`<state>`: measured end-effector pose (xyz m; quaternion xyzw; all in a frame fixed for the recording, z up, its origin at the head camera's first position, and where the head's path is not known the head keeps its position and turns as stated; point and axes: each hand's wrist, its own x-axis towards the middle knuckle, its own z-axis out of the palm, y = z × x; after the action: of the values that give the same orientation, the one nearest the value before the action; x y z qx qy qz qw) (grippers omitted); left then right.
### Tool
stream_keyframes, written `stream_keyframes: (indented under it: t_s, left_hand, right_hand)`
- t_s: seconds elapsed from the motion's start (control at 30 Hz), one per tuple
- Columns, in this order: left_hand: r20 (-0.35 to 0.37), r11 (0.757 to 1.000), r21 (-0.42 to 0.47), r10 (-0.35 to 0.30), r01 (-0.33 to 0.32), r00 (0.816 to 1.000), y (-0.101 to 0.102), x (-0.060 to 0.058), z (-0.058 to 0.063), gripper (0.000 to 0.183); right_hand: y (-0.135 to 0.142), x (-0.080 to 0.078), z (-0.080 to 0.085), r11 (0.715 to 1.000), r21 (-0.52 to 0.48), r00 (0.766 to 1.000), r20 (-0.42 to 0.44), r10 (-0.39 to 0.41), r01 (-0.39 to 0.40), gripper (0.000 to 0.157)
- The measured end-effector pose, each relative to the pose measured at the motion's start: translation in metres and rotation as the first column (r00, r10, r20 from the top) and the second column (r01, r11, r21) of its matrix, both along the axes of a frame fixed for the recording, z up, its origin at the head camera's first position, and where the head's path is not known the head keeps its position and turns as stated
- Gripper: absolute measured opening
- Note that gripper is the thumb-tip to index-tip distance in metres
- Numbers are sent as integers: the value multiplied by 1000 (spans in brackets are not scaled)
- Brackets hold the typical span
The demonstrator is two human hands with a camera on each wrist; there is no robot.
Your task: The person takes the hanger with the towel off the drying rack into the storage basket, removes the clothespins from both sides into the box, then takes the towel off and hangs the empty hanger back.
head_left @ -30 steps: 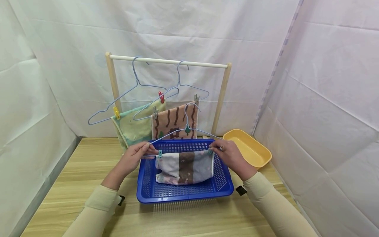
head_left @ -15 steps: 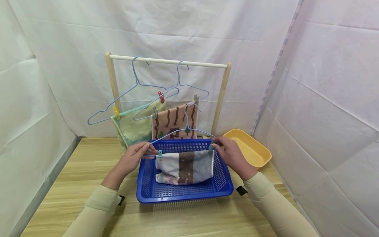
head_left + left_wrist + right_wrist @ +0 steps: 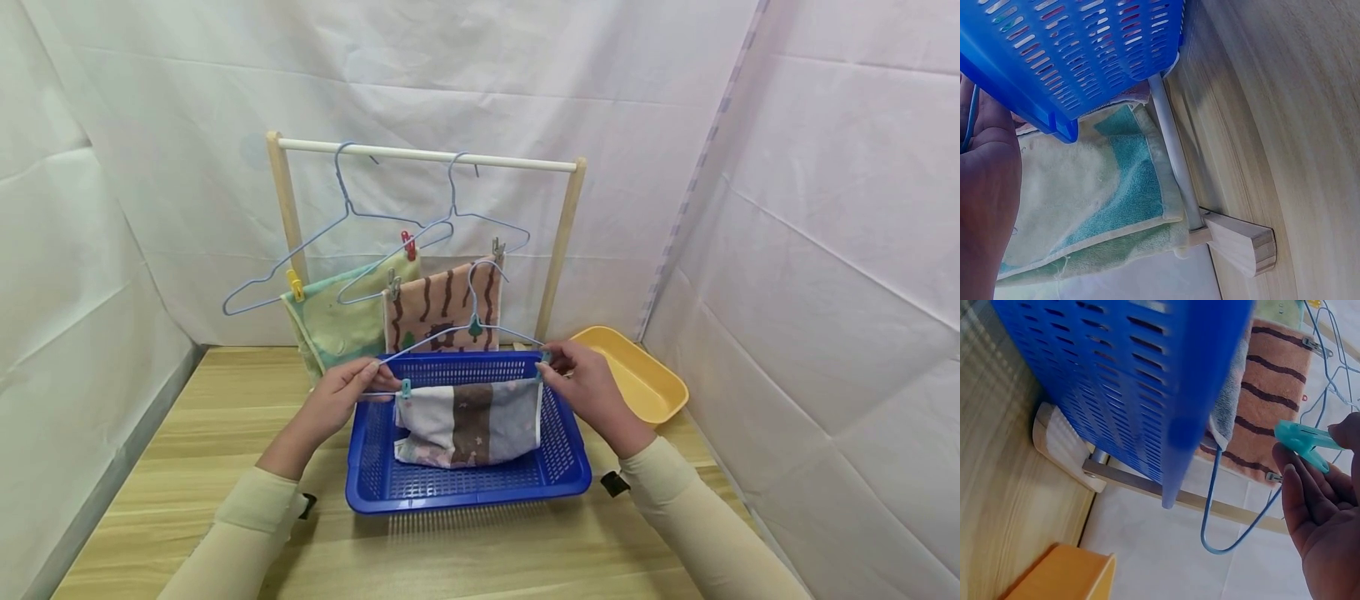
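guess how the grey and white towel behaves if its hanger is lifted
The towel is probably floppy, as its left edge buckles. Its right end may slip, since the right hand holds a teal clip off it; the left end, clipped, should stay put.

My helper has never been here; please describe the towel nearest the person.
Find the blue basket, where the left hand grips a hanger. The nearest towel is on this hanger; unlike the green towel and striped towel behind, it has one broad brown band between white and grey.

Basket (image 3: 468,502) blocks below, 2 hung towels (image 3: 341,312) (image 3: 427,296) behind — room above hanger (image 3: 474,322), perhaps.
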<state>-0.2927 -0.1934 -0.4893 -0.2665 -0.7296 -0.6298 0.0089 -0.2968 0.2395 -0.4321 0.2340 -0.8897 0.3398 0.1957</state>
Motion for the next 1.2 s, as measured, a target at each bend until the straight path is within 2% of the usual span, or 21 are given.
stream_keyframes:
  t_s: [0.27,0.43,0.7,0.93,1.2]
  left_hand:
    - [17,1000,-15,11,-10,1000,0,1,2,42]
    - [20,1000,-17,5,-5,1000,1,2,2,42]
    - [9,1000,-20,9,-9,1000,-1,1,1,43]
    - [11,1000,-19,9,-9,1000,-1,0,0,43]
    - [15,1000,-25,15,-15,1000,-1,0,-1,42]
  right_hand:
    - [9,-3,6,999,-34,998,-65,19,-21,28]
    - [17,-5,11,999,-29,997,-77,-16,13,35]
    - [30,-14,23,997,-47,997,-48,-67,64,43]
    - [46,-31,28,997,-29,996,-50,-72,71,46]
    - [63,-61,28,994,59,994,46,-95,93,49]
